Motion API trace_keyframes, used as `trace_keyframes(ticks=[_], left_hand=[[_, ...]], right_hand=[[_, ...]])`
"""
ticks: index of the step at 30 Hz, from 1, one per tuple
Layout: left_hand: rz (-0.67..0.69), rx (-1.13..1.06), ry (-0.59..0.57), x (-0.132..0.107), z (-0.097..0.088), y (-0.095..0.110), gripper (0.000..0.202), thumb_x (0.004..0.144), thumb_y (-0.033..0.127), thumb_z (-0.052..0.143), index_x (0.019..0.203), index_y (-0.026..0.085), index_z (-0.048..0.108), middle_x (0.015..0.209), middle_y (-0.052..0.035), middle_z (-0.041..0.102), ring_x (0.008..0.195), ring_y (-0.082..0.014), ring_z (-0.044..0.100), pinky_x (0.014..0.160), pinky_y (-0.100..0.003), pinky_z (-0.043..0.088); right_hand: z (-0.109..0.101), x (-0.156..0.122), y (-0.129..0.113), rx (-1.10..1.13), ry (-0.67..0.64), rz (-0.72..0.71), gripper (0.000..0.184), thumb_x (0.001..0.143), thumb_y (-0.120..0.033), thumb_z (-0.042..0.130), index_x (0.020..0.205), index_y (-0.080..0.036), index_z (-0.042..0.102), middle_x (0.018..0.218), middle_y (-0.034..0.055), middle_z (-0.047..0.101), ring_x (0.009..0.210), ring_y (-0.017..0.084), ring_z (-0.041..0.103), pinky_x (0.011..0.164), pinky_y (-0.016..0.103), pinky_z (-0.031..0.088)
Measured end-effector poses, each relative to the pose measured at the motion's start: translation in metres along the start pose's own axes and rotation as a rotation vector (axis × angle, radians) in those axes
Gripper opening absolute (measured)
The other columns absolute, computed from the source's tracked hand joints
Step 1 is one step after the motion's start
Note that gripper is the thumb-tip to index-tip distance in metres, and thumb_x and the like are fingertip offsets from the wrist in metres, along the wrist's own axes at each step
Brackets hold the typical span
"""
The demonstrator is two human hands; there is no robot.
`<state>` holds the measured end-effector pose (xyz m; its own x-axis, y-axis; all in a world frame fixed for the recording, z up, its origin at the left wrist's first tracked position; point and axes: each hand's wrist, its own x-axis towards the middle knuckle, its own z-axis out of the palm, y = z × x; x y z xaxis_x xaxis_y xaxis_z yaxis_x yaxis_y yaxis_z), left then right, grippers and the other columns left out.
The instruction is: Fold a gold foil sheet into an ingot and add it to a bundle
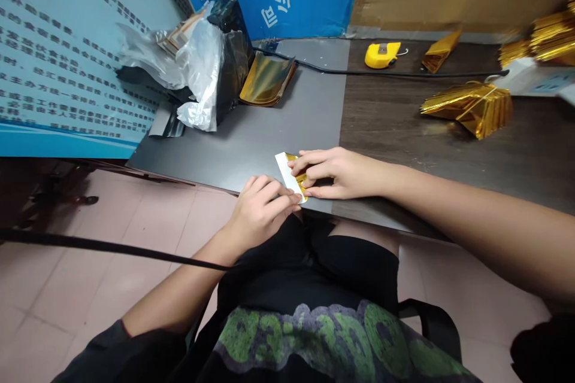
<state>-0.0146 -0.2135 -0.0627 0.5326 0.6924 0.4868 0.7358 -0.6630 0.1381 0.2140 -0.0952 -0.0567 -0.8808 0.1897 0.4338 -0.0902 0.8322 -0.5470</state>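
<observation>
In the head view, the left hand (265, 206) pinches the near end of a folded strip of gold foil paper (287, 173) with its thumb and bunched fingertips. The right hand (330, 172) lies on the strip's gold side, fingers curved and slightly apart, tips pressing down; its thumb meets the near end, though whether it grips the edge there I cannot tell. The strip lies at the front edge of the desk, on its grey section (314, 114), with a white band showing along its left side.

Behind the hands, a stack of gold foil sheets (268, 78) sits just beside a crumpled plastic bag (197, 66). A black cable (323, 70) crosses the back of the desk. Beyond it are a yellow tape measure (381, 55) and a folded gold piece (442, 52); nearer, on the dark wood-grain section (381, 114), rests a tied bundle of pleated gold paper (471, 108). A blue board with white characters (287, 0) stands behind.
</observation>
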Motion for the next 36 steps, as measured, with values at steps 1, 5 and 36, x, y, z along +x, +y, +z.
trace_keyframes(ticks=[1,5,36], left_hand=[[-0.007,-0.017,-0.011,0.001,-0.001,-0.001,0.006,0.096,0.025,0.068,0.1,0.023,0.071,0.088,0.0001,0.07,0.088,-0.0154,0.056,0.075,-0.031,0.04],[-0.038,-0.085,-0.061,0.009,-0.005,-0.006,0.01,0.097,0.03,0.067,0.093,0.023,0.073,0.085,0.0001,0.068,0.084,-0.0147,0.053,0.074,-0.031,0.039],[-0.385,-0.327,-0.461,0.047,-0.019,-0.01,0.009,0.092,0.029,0.068,0.086,0.022,0.068,0.097,-0.0007,0.064,0.098,-0.0195,0.057,0.089,-0.035,0.038]], right_hand=[[0.0,0.0,0.0,0.001,0.004,0.007,0.014,0.098,-0.025,0.063,0.089,-0.016,0.07,0.119,0.0112,0.072,0.112,0.021,0.07,0.11,0.043,0.052],[0.0,0.001,-0.002,-0.065,0.014,0.001,0.016,0.098,-0.027,0.062,0.088,-0.017,0.068,0.116,0.0094,0.073,0.109,0.021,0.07,0.114,0.051,0.047],[-0.002,0.002,-0.01,-0.048,-0.052,0.075,0.012,0.097,-0.028,0.06,0.09,-0.019,0.066,0.108,0.0094,0.067,0.103,0.022,0.063,0.098,0.041,0.052]])
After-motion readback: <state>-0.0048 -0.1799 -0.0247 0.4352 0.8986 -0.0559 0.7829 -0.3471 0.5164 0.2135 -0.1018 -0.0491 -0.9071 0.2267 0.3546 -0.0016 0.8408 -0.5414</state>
